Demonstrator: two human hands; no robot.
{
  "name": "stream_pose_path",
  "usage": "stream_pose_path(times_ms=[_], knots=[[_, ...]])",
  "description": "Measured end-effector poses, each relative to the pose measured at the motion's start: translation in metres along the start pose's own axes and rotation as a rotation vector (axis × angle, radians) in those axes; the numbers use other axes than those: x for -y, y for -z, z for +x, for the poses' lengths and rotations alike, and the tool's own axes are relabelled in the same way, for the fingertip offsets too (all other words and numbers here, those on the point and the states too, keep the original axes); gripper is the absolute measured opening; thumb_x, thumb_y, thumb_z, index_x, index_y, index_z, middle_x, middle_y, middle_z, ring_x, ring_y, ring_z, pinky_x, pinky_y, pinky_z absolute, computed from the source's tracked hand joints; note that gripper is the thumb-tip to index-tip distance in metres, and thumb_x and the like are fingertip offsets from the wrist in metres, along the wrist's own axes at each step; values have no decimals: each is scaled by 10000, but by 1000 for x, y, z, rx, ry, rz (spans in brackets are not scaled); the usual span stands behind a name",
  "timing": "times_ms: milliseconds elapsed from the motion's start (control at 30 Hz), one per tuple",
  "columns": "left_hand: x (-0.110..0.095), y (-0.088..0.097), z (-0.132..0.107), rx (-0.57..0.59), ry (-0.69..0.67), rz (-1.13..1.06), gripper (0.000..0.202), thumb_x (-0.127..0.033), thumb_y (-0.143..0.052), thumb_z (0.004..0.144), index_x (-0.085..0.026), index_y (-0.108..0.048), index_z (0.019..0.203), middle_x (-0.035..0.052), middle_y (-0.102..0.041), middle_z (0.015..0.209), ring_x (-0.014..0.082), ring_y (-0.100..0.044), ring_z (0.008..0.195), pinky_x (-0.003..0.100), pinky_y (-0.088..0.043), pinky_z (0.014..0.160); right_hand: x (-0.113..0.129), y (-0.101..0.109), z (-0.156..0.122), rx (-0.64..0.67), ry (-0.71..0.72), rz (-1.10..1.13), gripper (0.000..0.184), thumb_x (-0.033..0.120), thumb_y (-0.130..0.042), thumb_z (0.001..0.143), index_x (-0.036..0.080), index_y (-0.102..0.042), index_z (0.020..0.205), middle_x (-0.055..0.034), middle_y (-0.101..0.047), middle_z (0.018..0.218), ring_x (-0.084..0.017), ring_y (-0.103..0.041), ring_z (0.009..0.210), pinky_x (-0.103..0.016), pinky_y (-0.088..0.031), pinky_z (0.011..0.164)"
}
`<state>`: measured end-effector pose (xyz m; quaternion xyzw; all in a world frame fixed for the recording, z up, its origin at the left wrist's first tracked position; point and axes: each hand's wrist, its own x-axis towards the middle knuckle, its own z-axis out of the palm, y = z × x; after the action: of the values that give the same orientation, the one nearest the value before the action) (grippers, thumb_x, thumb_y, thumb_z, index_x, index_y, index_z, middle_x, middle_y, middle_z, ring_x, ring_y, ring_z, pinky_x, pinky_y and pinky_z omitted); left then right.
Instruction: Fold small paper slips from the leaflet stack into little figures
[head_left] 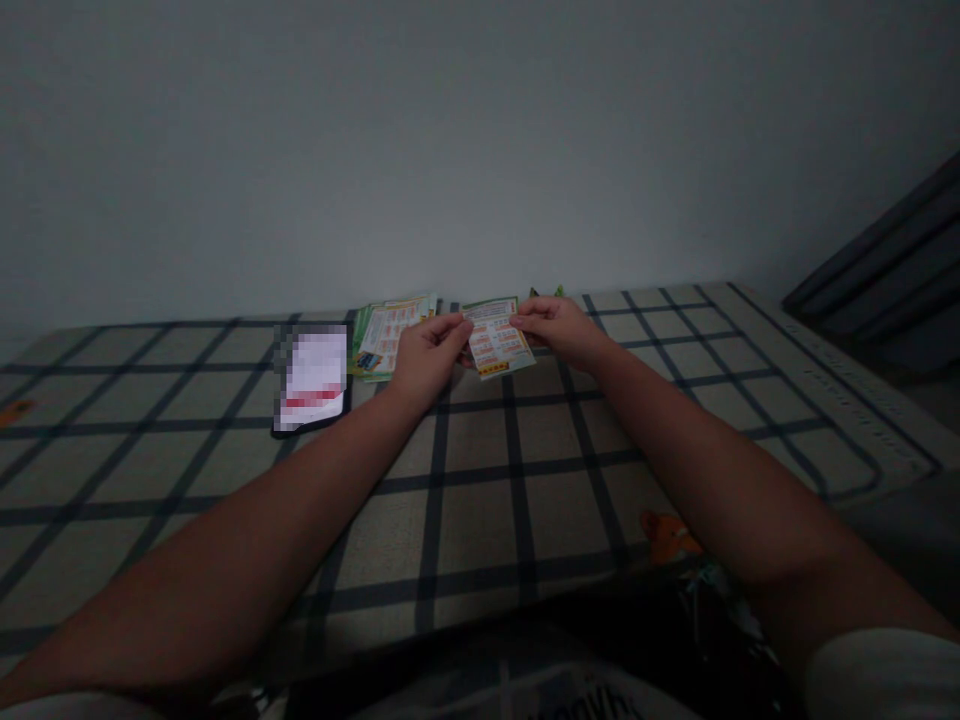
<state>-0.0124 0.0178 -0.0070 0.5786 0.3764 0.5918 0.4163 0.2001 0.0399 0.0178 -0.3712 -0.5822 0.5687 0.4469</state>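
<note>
Between my two hands is a small printed card (496, 345) with a green top edge, rows of orange and white print and a yellow strip at its lower edge. My left hand (430, 352) pinches its left edge between thumb and fingers. On the opposite side, my right hand (561, 328) grips the upper right edge. Just behind my left hand lies a loose pile of similar printed cards (381, 337), partly covered by that hand. A bit of something green (558, 291) shows behind my right hand; most of it is hidden.
A phone (313, 380) with a lit, blurred screen lies left of the pile. Everything rests on a checked cloth (480, 500) that reaches a plain wall (480, 150). Dark curtain-like folds (892, 245) hang at the right. An orange printed figure (667, 535) shows near my right forearm.
</note>
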Motion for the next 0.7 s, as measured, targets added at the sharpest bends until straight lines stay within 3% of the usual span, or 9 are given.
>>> stream_pose_path(times_ms=[300,700], knots=[[2,1,-1,-64,-43,82,339,-440,-754,852,-173,-778,1061,57,-784,873,160,-719,656,238,-573,485,3,0,-3,-7,-13,-28,215,291,-853,756,178,-676,806,-28,-755,795,-143,-706,724,-286,-616,712],[4,1,1,-123,-38,72,316,-396,-799,789,-156,-821,994,48,-792,827,132,-680,596,257,-598,537,2,1,-2,26,-30,9,191,263,-851,746,165,-690,777,-27,-746,786,-134,-699,717,-261,-590,696]])
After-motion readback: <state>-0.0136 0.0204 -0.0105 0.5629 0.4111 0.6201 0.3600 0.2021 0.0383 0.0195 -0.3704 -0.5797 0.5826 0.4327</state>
